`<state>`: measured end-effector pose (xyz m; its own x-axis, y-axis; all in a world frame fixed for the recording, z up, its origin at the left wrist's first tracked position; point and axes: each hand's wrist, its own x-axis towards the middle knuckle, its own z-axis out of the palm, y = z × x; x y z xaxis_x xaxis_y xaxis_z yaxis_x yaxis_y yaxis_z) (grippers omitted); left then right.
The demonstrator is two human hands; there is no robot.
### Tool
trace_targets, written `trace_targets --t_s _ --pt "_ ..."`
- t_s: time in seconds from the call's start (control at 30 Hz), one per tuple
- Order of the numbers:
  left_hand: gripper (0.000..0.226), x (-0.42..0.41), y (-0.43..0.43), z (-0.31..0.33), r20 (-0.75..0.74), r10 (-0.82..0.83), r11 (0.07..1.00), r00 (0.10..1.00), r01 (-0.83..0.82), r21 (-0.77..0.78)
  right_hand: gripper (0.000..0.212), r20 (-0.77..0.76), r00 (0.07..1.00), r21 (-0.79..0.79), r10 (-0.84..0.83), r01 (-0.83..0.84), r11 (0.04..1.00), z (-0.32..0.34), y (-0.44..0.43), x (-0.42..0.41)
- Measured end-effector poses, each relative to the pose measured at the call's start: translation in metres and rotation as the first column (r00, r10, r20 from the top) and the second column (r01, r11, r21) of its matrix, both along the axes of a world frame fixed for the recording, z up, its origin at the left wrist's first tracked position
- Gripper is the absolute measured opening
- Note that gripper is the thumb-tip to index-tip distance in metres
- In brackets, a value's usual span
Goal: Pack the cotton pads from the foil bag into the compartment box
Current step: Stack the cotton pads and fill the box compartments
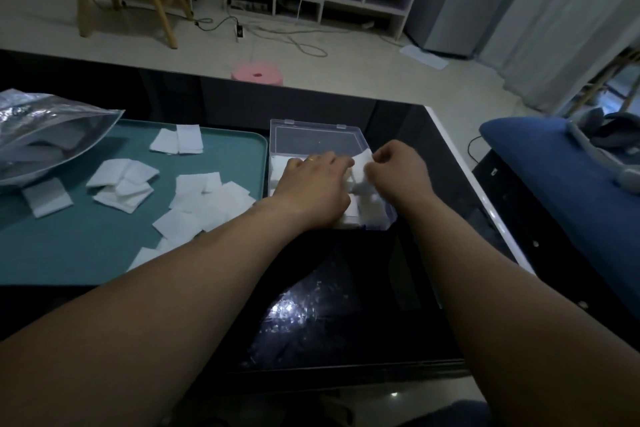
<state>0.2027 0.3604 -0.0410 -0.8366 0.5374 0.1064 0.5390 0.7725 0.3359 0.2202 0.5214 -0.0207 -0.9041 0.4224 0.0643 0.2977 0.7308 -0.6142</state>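
Though dimly lit: black table [398,253], pale floor [346,55], white shelf [322,0] at 12 o'clock. Teal tray [86,246] at 9 o'clock, strewn with cotton pads [194,198]; foil bag [45,135] at 10. Clear compartment box [311,135] centred, part-filled. Left hand [311,184] flat inside; right hand [398,170] pinching one pad [362,166] at 3 o'clock edge.

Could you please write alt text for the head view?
Right hand pinches a white square cotton pad over a clear plastic compartment box; left hand rests on its pads. More pads dot a teal tray by a foil bag.
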Motion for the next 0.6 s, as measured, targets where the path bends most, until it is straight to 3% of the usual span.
trace_targets --t_s 0.13,0.27,0.37,0.5,0.6 --pt "0.051 -0.001 0.004 -0.001 -0.03 -0.024 0.995 0.999 0.021 -0.098 0.015 0.002 1.0 0.312 0.001 -0.002 0.95 -0.002 -0.007 0.001" --pt "0.055 -0.001 0.004 0.0 -0.013 -0.029 0.99 0.999 0.027 -0.137 0.02 0.013 0.998 0.452 0.056 -0.056 0.89 -0.007 -0.005 0.004" --pt "0.055 0.0 0.002 0.004 -0.025 -0.033 0.995 0.999 0.031 -0.095 0.023 0.058 0.997 0.476 0.05 -0.072 0.876 -0.008 -0.002 0.005" --pt "0.047 0.002 -0.024 0.023 -0.074 0.005 0.998 0.997 0.0 0.06 0.02 -0.085 0.994 0.441 0.07 -0.025 0.897 0.006 -0.009 0.01" --pt "0.038 0.0 -0.069 0.038 -0.056 0.094 0.986 0.994 -0.085 0.146 0.022 -0.129 0.98 0.377 0.151 -0.092 0.922 0.021 -0.036 0.017"
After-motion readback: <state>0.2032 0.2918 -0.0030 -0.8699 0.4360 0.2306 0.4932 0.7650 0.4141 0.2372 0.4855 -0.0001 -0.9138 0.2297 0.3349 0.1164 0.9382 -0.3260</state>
